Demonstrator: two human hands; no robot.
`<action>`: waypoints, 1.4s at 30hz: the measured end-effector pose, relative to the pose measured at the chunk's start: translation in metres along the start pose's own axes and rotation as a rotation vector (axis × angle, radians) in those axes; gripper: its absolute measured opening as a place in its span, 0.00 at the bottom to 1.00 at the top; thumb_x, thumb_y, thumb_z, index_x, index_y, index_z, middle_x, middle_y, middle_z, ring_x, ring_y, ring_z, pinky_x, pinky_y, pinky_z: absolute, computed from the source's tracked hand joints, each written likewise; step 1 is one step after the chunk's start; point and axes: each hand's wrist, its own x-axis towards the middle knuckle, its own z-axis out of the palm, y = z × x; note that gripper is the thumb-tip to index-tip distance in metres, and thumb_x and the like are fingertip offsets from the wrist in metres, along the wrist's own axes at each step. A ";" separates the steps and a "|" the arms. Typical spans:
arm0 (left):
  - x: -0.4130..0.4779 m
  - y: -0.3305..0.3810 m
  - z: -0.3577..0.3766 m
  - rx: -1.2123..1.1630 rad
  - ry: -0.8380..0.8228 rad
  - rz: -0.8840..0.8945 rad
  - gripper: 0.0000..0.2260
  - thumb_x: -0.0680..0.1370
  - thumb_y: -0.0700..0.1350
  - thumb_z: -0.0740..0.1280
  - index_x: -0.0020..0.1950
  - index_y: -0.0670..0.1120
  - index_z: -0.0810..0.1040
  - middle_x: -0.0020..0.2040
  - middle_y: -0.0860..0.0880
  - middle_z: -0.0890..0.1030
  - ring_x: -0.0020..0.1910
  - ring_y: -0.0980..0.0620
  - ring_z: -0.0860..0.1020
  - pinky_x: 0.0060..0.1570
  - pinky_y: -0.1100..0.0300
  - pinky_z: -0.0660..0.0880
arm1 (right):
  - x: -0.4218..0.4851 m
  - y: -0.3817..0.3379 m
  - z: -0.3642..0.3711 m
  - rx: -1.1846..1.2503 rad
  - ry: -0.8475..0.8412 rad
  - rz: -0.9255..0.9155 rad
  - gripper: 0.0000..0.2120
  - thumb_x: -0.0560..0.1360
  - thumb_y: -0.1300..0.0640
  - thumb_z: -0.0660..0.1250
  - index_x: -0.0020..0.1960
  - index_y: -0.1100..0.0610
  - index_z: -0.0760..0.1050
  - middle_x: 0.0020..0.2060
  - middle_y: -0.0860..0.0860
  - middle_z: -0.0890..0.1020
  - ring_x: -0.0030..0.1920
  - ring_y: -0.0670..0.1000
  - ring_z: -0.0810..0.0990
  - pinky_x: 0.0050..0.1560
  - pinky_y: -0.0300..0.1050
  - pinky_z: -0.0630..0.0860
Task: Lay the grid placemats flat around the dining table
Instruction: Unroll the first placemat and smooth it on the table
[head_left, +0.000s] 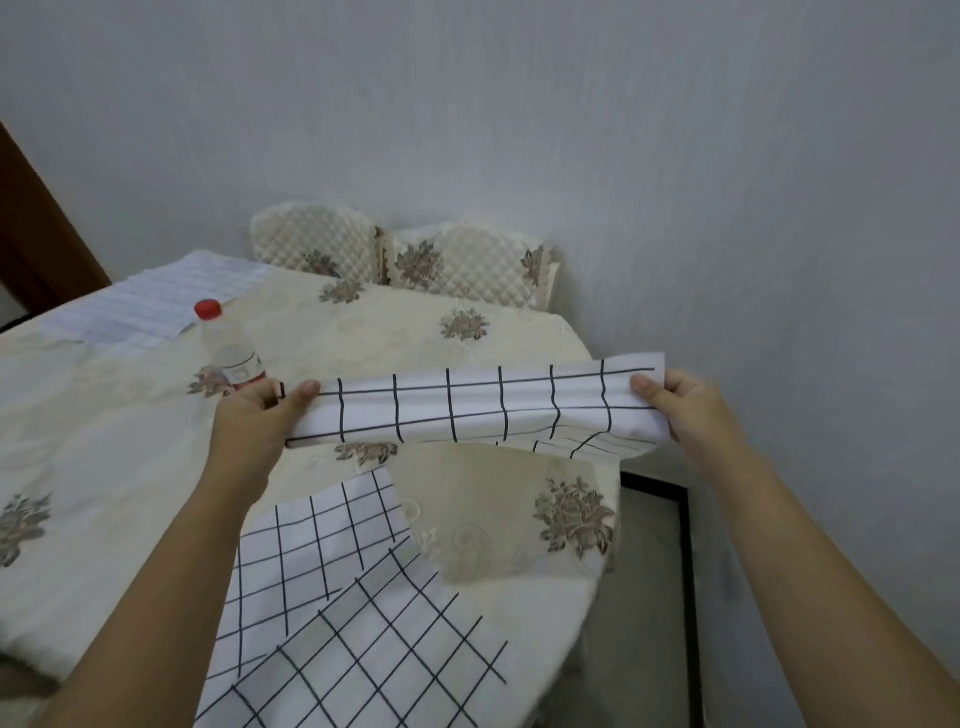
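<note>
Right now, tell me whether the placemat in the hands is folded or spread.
Folded: the held placemat is a narrow layered band, pinched at its ends by left hand and right hand.

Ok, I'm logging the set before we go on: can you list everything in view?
held placemat: 1, white with black grid, partly folded, in the air over the table's right side
near placemat: 1, white with black grid, lying at the table's near edge
front placemat: 1, same pattern, overlapping the near one, closest to the camera
far placemat: 1, white with faint grid, table's far left
bottle: 1, clear with red cap, upright beyond the left hand
tablecloth: 1, cream with brown flowers, covering the table
chair backs: 2, cream quilted, side by side beyond the table
left hand: 1, pinches the held placemat's left end
right hand: 1, pinches its right end
</note>
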 end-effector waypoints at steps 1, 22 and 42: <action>-0.006 -0.011 -0.001 0.027 -0.007 -0.028 0.14 0.74 0.45 0.70 0.44 0.33 0.76 0.38 0.42 0.71 0.37 0.49 0.68 0.33 0.57 0.63 | -0.003 0.012 0.000 0.004 -0.008 0.043 0.04 0.75 0.61 0.65 0.42 0.59 0.76 0.27 0.46 0.82 0.27 0.40 0.79 0.28 0.33 0.75; 0.008 -0.100 0.069 0.346 -0.079 -0.234 0.12 0.79 0.42 0.62 0.36 0.42 0.70 0.33 0.48 0.70 0.32 0.51 0.66 0.32 0.59 0.61 | 0.018 0.121 0.017 -0.233 0.163 0.287 0.09 0.76 0.59 0.64 0.47 0.65 0.76 0.44 0.58 0.78 0.43 0.54 0.75 0.49 0.51 0.74; 0.065 -0.144 0.142 0.863 -0.003 0.090 0.13 0.73 0.37 0.67 0.57 0.37 0.75 0.54 0.37 0.77 0.55 0.37 0.75 0.56 0.46 0.70 | 0.128 0.162 0.037 -0.715 0.114 0.194 0.16 0.77 0.57 0.62 0.62 0.62 0.69 0.58 0.57 0.72 0.56 0.57 0.73 0.56 0.50 0.71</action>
